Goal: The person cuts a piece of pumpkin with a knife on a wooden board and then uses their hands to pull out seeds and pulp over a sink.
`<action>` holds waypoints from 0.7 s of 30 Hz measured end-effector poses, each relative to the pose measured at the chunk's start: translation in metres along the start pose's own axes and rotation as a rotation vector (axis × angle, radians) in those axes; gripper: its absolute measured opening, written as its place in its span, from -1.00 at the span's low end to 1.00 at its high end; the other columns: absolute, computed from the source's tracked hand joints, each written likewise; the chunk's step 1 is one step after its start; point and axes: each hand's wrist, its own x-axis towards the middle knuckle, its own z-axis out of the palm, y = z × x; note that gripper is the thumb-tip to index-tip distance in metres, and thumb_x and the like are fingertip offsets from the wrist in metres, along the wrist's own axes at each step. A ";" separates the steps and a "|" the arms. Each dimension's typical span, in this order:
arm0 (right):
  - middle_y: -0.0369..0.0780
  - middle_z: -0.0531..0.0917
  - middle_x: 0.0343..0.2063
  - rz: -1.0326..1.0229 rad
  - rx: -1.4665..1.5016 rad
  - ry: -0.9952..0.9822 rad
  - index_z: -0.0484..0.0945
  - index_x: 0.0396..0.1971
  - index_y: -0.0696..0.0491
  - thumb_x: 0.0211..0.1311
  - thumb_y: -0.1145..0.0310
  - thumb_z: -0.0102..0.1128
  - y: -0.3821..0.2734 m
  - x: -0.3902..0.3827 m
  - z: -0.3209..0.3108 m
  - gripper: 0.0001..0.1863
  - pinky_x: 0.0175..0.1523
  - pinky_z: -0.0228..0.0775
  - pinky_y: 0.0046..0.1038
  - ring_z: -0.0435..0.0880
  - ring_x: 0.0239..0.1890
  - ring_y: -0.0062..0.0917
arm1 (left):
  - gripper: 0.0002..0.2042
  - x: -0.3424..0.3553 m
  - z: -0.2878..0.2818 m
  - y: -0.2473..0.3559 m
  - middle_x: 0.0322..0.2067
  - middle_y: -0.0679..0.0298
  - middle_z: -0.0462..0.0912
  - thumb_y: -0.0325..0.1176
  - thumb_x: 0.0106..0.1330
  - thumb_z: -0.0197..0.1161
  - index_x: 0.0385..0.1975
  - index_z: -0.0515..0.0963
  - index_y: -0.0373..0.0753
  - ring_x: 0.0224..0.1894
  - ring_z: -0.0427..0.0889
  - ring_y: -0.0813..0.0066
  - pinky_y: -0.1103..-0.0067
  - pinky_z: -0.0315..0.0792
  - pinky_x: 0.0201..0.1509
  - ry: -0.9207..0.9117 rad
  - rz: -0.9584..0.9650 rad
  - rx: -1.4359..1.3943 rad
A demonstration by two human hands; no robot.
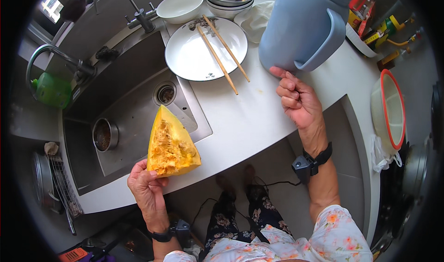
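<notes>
My left hand [147, 185] is closed on the lower left corner of a pumpkin wedge [176, 131], holding it up over the counter edge beside the sink. The wedge is yellow-orange; its stringy, hollowed inner side with a few seeds faces up. My right hand [298, 97] holds nothing. Its index finger reaches out to the bottom of a large blue-grey jug [296, 30], and the other fingers are loosely curled. Whether the fingertip presses on the jug I cannot tell. Left of the jug lies a white plate [185, 53] with two wooden chopsticks [217, 60] across it.
A steel sink [125, 118] holds a small metal bowl [105, 135] and has a drain [165, 93]. Taps [141, 19] and a green bottle [52, 90] stand behind it. White bowls [180, 7] sit at the back. A red-rimmed basket [387, 111] is at the right.
</notes>
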 end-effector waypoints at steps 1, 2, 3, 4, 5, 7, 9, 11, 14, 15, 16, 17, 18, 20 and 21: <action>-0.37 0.37 -0.64 0.010 -0.005 -0.002 0.36 -0.07 0.31 0.23 0.41 0.10 -0.003 0.000 0.000 -0.64 -0.72 -0.07 -0.80 0.19 -0.66 -0.80 | -0.72 -0.002 0.000 0.001 -0.46 0.13 0.58 -0.55 -0.05 0.16 -0.29 0.41 -0.46 -0.60 0.53 0.49 0.66 0.40 -0.63 0.014 0.011 0.008; -0.37 0.37 -0.63 0.021 -0.009 -0.005 0.35 -0.07 0.33 0.23 0.41 0.09 -0.005 0.001 -0.001 -0.65 -0.72 -0.07 -0.80 0.19 -0.66 -0.80 | -0.72 -0.004 -0.002 0.002 -0.46 0.13 0.58 -0.55 -0.05 0.16 -0.29 0.41 -0.46 -0.60 0.53 0.49 0.66 0.40 -0.63 0.019 0.013 0.012; -0.36 0.37 -0.62 0.019 0.019 -0.008 0.34 -0.08 0.35 0.24 0.43 0.06 -0.009 0.001 -0.001 -0.67 -0.71 -0.06 -0.80 0.19 -0.65 -0.80 | -0.72 -0.003 -0.004 0.002 -0.46 0.13 0.58 -0.55 -0.05 0.17 -0.29 0.41 -0.46 -0.60 0.53 0.49 0.66 0.40 -0.63 0.003 0.007 0.015; -0.36 0.37 -0.62 0.019 0.021 -0.003 0.34 -0.08 0.35 0.24 0.43 0.06 -0.012 0.001 -0.002 -0.67 -0.71 -0.06 -0.80 0.19 -0.65 -0.80 | -0.72 -0.002 -0.005 0.003 -0.46 0.12 0.58 -0.55 -0.05 0.17 -0.29 0.41 -0.46 -0.60 0.53 0.49 0.66 0.40 -0.63 -0.011 0.003 0.019; -0.35 0.37 -0.62 0.014 0.047 0.001 0.34 -0.08 0.35 0.25 0.45 0.04 -0.016 0.002 -0.003 -0.68 -0.71 -0.06 -0.80 0.19 -0.65 -0.80 | -0.72 -0.002 -0.005 0.003 -0.46 0.12 0.58 -0.55 -0.05 0.17 -0.29 0.41 -0.46 -0.60 0.53 0.49 0.66 0.40 -0.63 -0.010 -0.001 0.022; -0.34 0.35 -0.62 -0.004 0.100 -0.022 0.32 -0.09 0.38 0.27 0.48 0.00 -0.025 0.004 -0.008 -0.69 -0.70 -0.06 -0.79 0.20 -0.65 -0.78 | -0.72 -0.002 -0.001 0.001 -0.47 0.12 0.58 -0.55 -0.06 0.17 -0.29 0.40 -0.46 -0.61 0.53 0.48 0.66 0.40 -0.63 -0.006 0.012 0.011; -0.34 0.35 -0.62 -0.035 0.095 -0.008 0.32 -0.09 0.39 0.27 0.48 -0.01 -0.032 0.007 -0.012 -0.69 -0.70 -0.05 -0.78 0.20 -0.65 -0.78 | -0.72 -0.002 0.001 0.001 -0.47 0.12 0.58 -0.55 -0.06 0.17 -0.29 0.40 -0.46 -0.61 0.53 0.48 0.66 0.40 -0.63 0.001 0.013 0.013; -0.32 0.35 -0.62 -0.087 0.100 0.015 0.30 -0.08 0.39 0.26 0.51 -0.02 -0.040 0.010 -0.019 -0.70 -0.70 -0.04 -0.77 0.22 -0.64 -0.76 | -0.72 -0.003 0.001 0.002 -0.47 0.13 0.58 -0.55 -0.06 0.17 -0.29 0.40 -0.47 -0.61 0.53 0.48 0.66 0.40 -0.63 0.011 0.010 0.019; -0.32 0.36 -0.61 -0.101 0.115 -0.004 0.30 -0.08 0.39 0.26 0.52 -0.03 -0.057 0.016 -0.027 -0.70 -0.70 -0.03 -0.77 0.23 -0.63 -0.76 | -0.71 -0.001 0.003 0.000 -0.47 0.13 0.57 -0.55 -0.06 0.17 -0.29 0.40 -0.47 -0.61 0.53 0.48 0.66 0.39 -0.62 0.004 0.005 0.001; -0.31 0.37 -0.61 -0.112 0.096 0.023 0.30 -0.09 0.40 0.25 0.53 -0.02 -0.055 0.017 -0.023 -0.70 -0.70 -0.03 -0.77 0.23 -0.63 -0.75 | -0.71 -0.001 0.001 0.001 -0.47 0.12 0.58 -0.55 -0.07 0.18 -0.29 0.40 -0.47 -0.61 0.53 0.48 0.66 0.39 -0.62 0.005 0.006 0.008; -0.31 0.37 -0.61 -0.111 0.096 0.020 0.30 -0.09 0.40 0.25 0.53 -0.02 -0.056 0.020 -0.023 -0.70 -0.70 -0.03 -0.77 0.23 -0.63 -0.75 | -0.71 0.000 -0.001 0.002 -0.47 0.12 0.58 -0.55 -0.07 0.18 -0.29 0.40 -0.47 -0.61 0.53 0.48 0.66 0.40 -0.62 0.005 0.006 0.014; -0.31 0.37 -0.61 -0.096 0.098 0.029 0.31 -0.09 0.40 0.25 0.52 -0.02 -0.057 0.024 -0.023 -0.70 -0.70 -0.03 -0.77 0.23 -0.63 -0.75 | -0.71 0.000 -0.002 0.002 -0.47 0.12 0.58 -0.55 -0.07 0.18 -0.29 0.40 -0.47 -0.61 0.53 0.48 0.66 0.40 -0.62 0.005 0.008 0.014; -0.31 0.37 -0.61 -0.083 0.098 0.037 0.31 -0.10 0.40 0.25 0.52 -0.02 -0.059 0.026 -0.023 -0.71 -0.70 -0.03 -0.77 0.22 -0.63 -0.75 | -0.71 0.001 -0.002 0.001 -0.47 0.12 0.58 -0.54 -0.07 0.18 -0.29 0.40 -0.47 -0.62 0.53 0.48 0.67 0.40 -0.63 0.013 0.007 0.020; -0.31 0.37 -0.62 -0.089 0.098 0.033 0.31 -0.10 0.40 0.25 0.52 -0.01 -0.058 0.028 -0.024 -0.70 -0.70 -0.03 -0.77 0.22 -0.63 -0.75 | -0.70 0.003 -0.002 0.001 -0.46 0.12 0.58 -0.54 -0.08 0.18 -0.29 0.40 -0.48 -0.62 0.53 0.48 0.67 0.40 -0.63 0.019 0.007 0.022; -0.31 0.37 -0.62 -0.088 0.102 0.029 0.32 -0.10 0.40 0.25 0.51 -0.01 -0.059 0.029 -0.022 -0.70 -0.71 -0.03 -0.77 0.22 -0.64 -0.75 | -0.70 0.002 -0.001 0.001 -0.47 0.12 0.58 -0.55 -0.08 0.17 -0.29 0.41 -0.48 -0.63 0.53 0.49 0.67 0.40 -0.63 0.019 0.003 0.015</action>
